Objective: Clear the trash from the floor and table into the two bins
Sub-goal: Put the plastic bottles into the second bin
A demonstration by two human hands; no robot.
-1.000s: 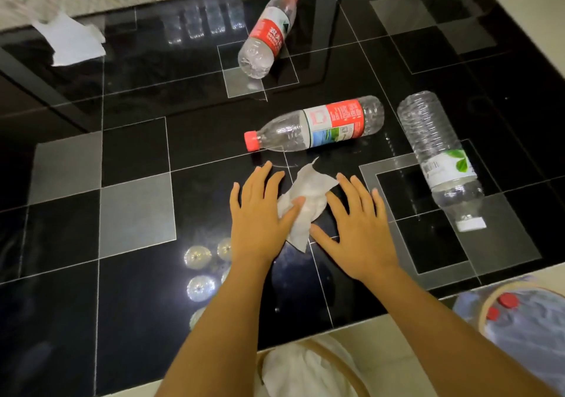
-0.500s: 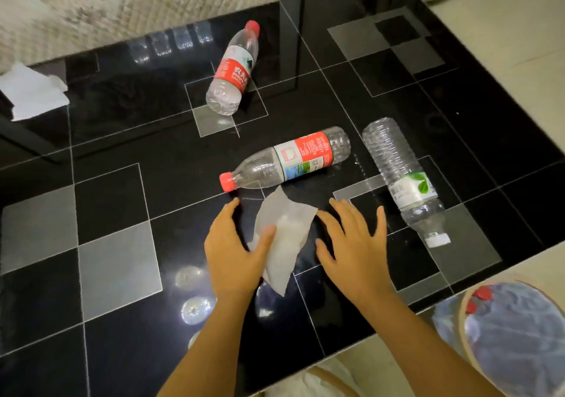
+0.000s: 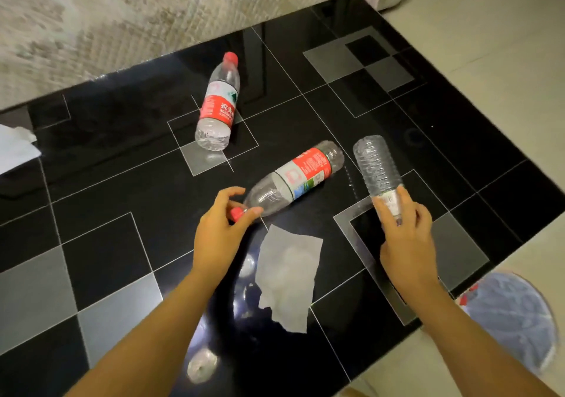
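Note:
Three empty plastic bottles lie on the glossy black table (image 3: 107, 243). My left hand (image 3: 218, 234) pinches the red-capped neck of the middle red-label bottle (image 3: 301, 173). My right hand (image 3: 405, 231) wraps the neck end of the clear ribbed bottle (image 3: 377, 164), lifting it slightly. A second red-label bottle (image 3: 218, 106) lies farther back, untouched. A white tissue (image 3: 289, 274) lies flat on the table between my forearms. Another tissue (image 3: 15, 148) sits at the far left edge.
A bin (image 3: 513, 317) lined with a bluish bag stands on the floor at the lower right, red caps showing at its rim. A beige quilted sofa (image 3: 122, 14) runs behind the table. Pale tiled floor (image 3: 489, 44) lies to the right.
Both hands left the tissue, which now lies flat. The left hand moved up to the middle bottle's neck and the right hand closed on the clear bottle. The camera tilted up.

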